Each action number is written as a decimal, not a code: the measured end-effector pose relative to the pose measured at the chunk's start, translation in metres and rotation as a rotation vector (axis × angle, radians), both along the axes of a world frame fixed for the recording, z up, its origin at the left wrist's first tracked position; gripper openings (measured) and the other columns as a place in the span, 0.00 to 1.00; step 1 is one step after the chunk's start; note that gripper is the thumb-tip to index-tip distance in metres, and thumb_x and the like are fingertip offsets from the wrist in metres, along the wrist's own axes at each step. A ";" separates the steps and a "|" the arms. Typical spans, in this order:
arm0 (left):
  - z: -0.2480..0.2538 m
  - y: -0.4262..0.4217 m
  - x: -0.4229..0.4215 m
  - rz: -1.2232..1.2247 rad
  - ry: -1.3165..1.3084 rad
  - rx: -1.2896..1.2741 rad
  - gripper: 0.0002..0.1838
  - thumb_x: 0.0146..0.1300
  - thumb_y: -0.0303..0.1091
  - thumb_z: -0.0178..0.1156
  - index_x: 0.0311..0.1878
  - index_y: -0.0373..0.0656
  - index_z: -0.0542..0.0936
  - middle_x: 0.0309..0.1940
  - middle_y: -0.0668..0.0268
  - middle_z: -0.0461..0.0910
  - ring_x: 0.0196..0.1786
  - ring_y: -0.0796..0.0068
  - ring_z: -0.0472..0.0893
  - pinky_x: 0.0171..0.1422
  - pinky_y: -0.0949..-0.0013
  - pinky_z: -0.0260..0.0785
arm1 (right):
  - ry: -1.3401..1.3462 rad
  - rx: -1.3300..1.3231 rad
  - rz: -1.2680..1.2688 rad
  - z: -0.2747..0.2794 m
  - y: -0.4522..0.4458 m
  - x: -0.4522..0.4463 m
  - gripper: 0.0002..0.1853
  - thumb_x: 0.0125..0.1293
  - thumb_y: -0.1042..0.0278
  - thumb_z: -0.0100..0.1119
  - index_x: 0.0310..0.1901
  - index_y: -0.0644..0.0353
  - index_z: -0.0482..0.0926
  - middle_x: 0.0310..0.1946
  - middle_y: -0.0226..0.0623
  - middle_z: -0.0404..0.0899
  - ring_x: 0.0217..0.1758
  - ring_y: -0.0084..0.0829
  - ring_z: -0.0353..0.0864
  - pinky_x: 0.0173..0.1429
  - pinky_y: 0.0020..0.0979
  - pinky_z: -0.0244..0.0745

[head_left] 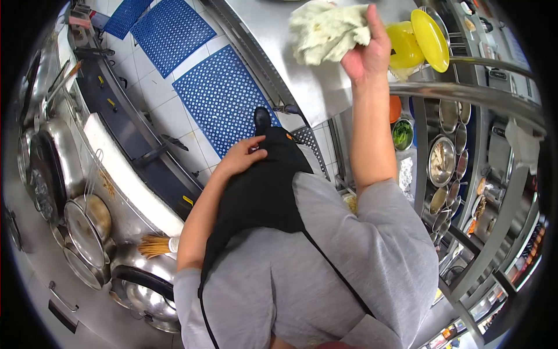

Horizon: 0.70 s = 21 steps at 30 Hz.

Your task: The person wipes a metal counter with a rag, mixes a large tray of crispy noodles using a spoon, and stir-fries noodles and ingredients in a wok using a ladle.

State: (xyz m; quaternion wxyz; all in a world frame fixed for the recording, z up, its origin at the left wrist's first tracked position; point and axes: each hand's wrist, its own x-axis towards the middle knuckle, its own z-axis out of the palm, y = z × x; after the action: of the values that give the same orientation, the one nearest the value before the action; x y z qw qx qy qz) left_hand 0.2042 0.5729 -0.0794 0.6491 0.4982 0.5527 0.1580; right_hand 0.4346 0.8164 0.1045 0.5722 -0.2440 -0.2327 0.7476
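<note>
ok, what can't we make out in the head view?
All head view:
- Right hand: some fingers, hidden by the cloth.
- Steel counter: far end, cut off by the top edge.
- Left hand: contact with the apron, unclear from above.
- Small items, lower right: too small.

Single head-worn view, forward and down, close above the torso (296, 259)

A cloth (325, 35) in the right hand (373, 51) sits over the worktop (328, 90), dishes (431, 42) to its right; floor mats (218, 96) lie between worktop and pans (82, 232) at left.
</note>
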 end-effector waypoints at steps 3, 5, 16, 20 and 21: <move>-0.016 0.019 0.004 -0.291 0.088 -0.095 0.11 0.62 0.37 0.66 0.42 0.40 0.83 0.32 0.56 0.84 0.36 0.63 0.83 0.43 0.61 0.74 | -0.053 0.004 -0.142 0.004 0.036 0.009 0.14 0.72 0.59 0.58 0.52 0.58 0.76 0.45 0.40 0.83 0.48 0.38 0.84 0.54 0.41 0.82; -0.010 0.025 0.008 -0.185 0.158 -0.010 0.10 0.60 0.35 0.66 0.40 0.39 0.83 0.31 0.57 0.84 0.36 0.61 0.83 0.42 0.61 0.73 | -0.200 0.043 -0.233 0.000 0.048 0.019 0.20 0.74 0.58 0.56 0.58 0.63 0.72 0.52 0.43 0.79 0.55 0.39 0.81 0.58 0.45 0.79; 0.080 0.130 0.055 -0.248 0.029 0.517 0.06 0.54 0.30 0.66 0.33 0.39 0.83 0.32 0.55 0.82 0.38 0.52 0.82 0.44 0.57 0.74 | -0.642 0.289 -1.217 0.020 0.080 0.056 0.13 0.75 0.62 0.52 0.52 0.62 0.67 0.46 0.36 0.75 0.45 0.28 0.75 0.51 0.31 0.75; 0.076 0.124 0.068 -0.613 0.029 0.476 0.11 0.56 0.32 0.66 0.41 0.38 0.84 0.37 0.53 0.84 0.41 0.53 0.83 0.47 0.59 0.76 | -1.026 0.400 -1.310 -0.001 0.133 0.056 0.10 0.72 0.67 0.57 0.45 0.65 0.71 0.41 0.37 0.77 0.44 0.27 0.75 0.45 0.30 0.75; 0.073 0.127 0.064 -0.605 0.041 0.433 0.13 0.59 0.31 0.65 0.46 0.36 0.84 0.37 0.56 0.86 0.39 0.61 0.85 0.46 0.63 0.76 | -1.072 0.327 -1.243 -0.003 0.145 0.049 0.10 0.70 0.67 0.58 0.43 0.66 0.73 0.39 0.37 0.78 0.43 0.28 0.76 0.45 0.32 0.74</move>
State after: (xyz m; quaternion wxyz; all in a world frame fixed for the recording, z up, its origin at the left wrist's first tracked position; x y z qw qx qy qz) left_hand 0.2684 0.6998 -0.0065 0.5349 0.7677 0.3474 0.0623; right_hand 0.4833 0.9619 0.1015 0.7204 -0.5643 -0.4017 0.0354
